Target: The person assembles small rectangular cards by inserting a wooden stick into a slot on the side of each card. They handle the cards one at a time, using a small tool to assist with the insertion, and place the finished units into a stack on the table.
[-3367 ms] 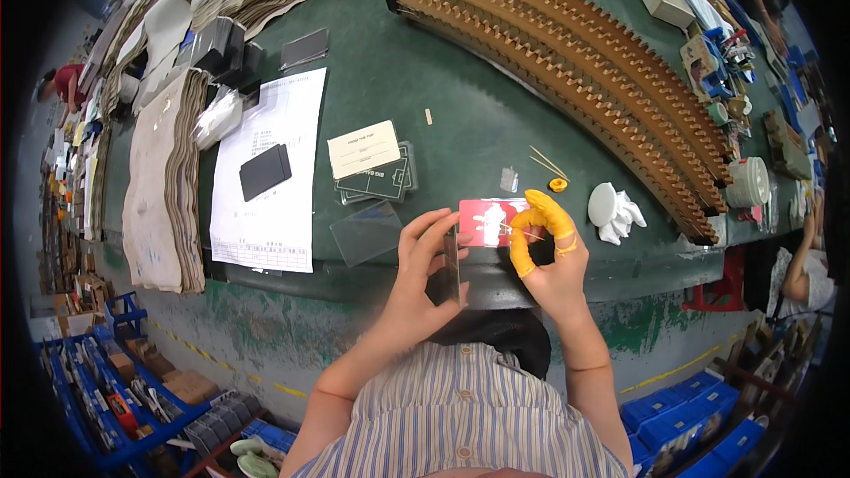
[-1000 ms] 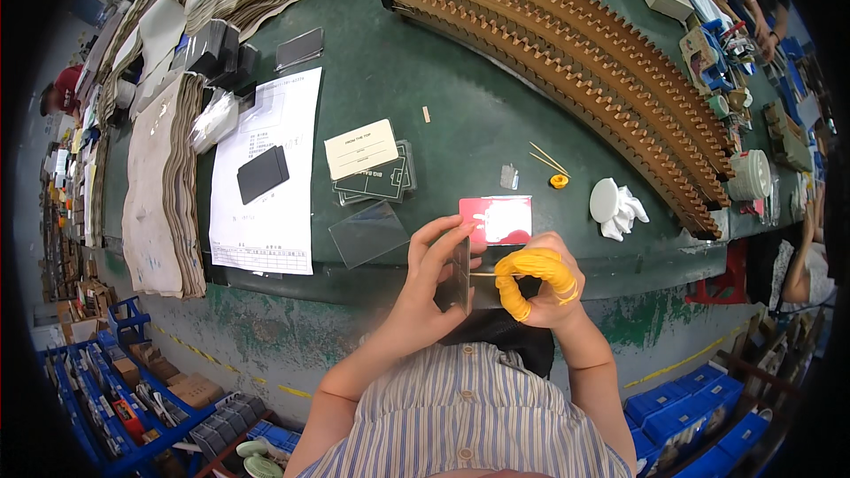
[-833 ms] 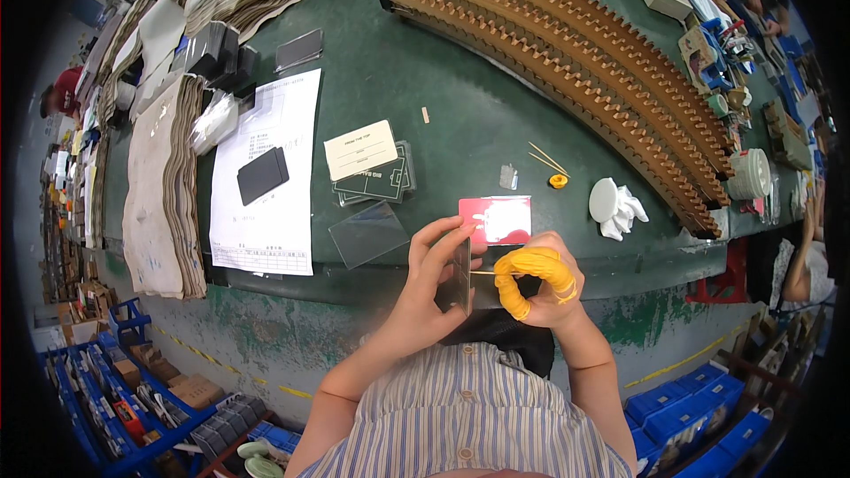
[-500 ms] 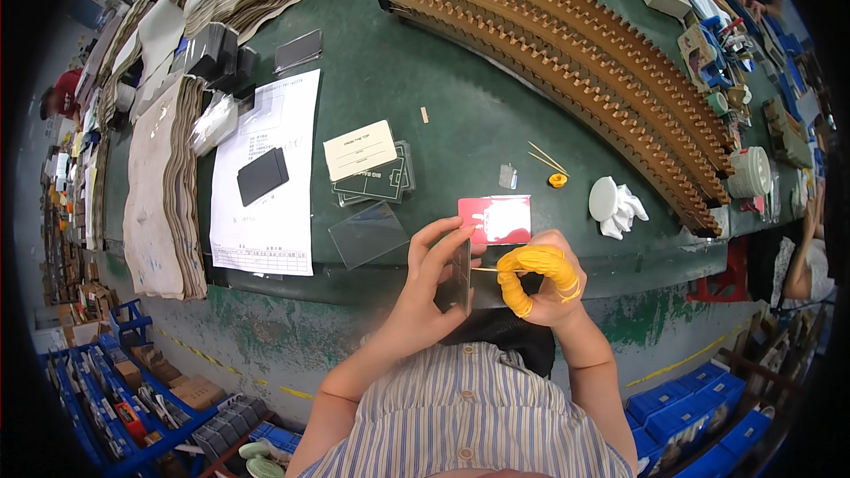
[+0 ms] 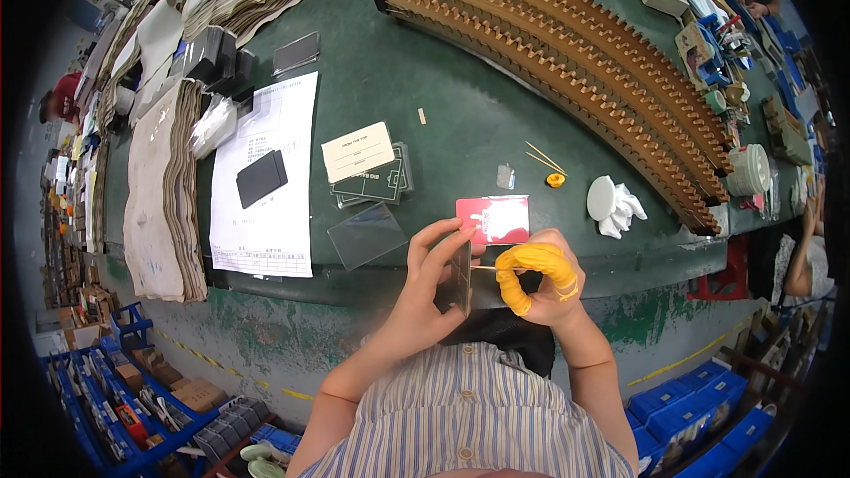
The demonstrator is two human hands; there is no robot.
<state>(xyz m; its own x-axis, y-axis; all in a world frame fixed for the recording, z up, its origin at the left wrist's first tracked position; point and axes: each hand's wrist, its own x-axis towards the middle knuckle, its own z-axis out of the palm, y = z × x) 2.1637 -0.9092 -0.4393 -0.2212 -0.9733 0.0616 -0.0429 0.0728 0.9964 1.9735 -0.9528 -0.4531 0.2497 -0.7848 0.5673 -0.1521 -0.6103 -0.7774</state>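
My left hand (image 5: 427, 290) grips a thin flat plate (image 5: 461, 281) by its edges, upright and nearly edge-on, above the table's near edge. Its face is hidden. In my right hand (image 5: 568, 303), a thin wooden stick (image 5: 483, 267) points left at the plate; whether its tip touches cannot be made out. A ring of twisted yellow cloth-like material (image 5: 535, 258) loops at the fingers of that hand and hides part of them. Just beyond my hands lies a shiny red card (image 5: 485, 219). Past it are a small yellow cup (image 5: 555, 181), loose thin sticks (image 5: 547, 159) and a small clear packet (image 5: 506, 177).
Left of the red card lie a clear sheet (image 5: 367, 237) and a cream card (image 5: 358, 152) atop dark cards. Black cards (image 5: 262, 180) rest on a printed sheet (image 5: 266, 243). A white wad (image 5: 629, 211) sits right. Long notched wooden racks (image 5: 567, 71) cross behind. A co-worker's arm (image 5: 804, 257) shows far right.
Both hands keep almost the same pose, with the stick still directed at the plate. The table's contents appear shifted very slightly left in the view.
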